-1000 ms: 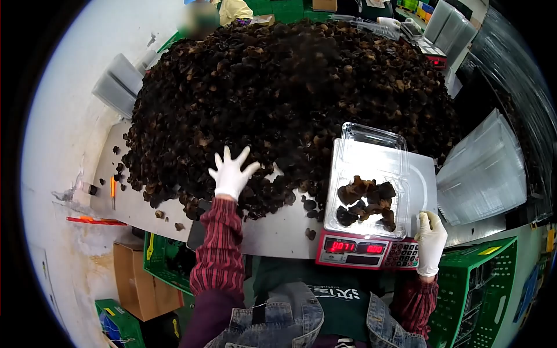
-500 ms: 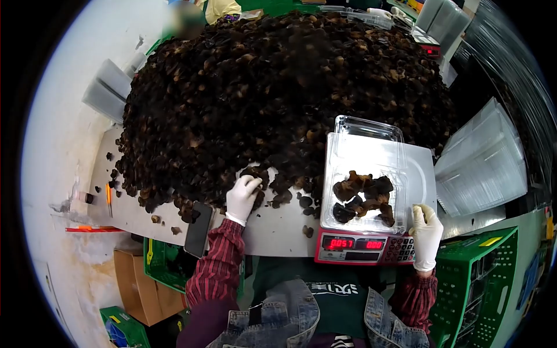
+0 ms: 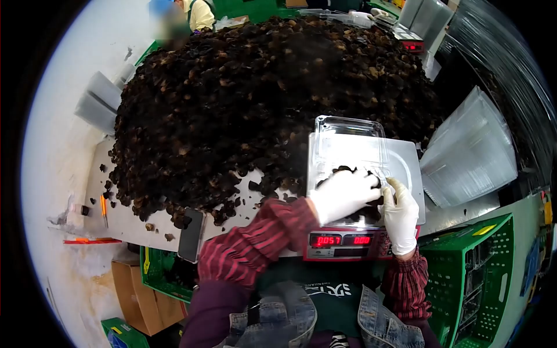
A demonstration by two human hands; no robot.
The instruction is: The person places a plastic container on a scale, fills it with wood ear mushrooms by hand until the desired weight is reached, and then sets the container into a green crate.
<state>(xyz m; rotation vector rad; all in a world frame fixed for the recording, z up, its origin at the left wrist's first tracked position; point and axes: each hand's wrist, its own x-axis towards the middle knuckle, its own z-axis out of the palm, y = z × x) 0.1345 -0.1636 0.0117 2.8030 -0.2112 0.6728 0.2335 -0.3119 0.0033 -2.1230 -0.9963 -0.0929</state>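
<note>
My left hand (image 3: 348, 196), in a white glove, reaches over the clear plastic tray (image 3: 371, 165) on the scale. Its fingers curl down around dark wood ear mushrooms (image 3: 366, 217), which they partly hide. My right hand (image 3: 400, 214), also gloved, is at the tray's right side, thumb and fingers apart close to the left fingertips. The tray's clear lid (image 3: 350, 126) stands open at the back. Beneath it, the red and white scale (image 3: 406, 153) reads 0.057 in red digits.
A large heap of wood ear mushrooms (image 3: 261, 98) covers the table behind the scale. Stacked clear trays (image 3: 473, 151) lean at right. A phone (image 3: 191, 235) lies at the front edge. Green crates (image 3: 476, 278) stand below. Another person (image 3: 198, 14) is at the far side.
My left hand has moved right from the heap's front edge to over the tray. A mushroom clump left the table there. My right hand has moved left from beside the scale to the tray.
</note>
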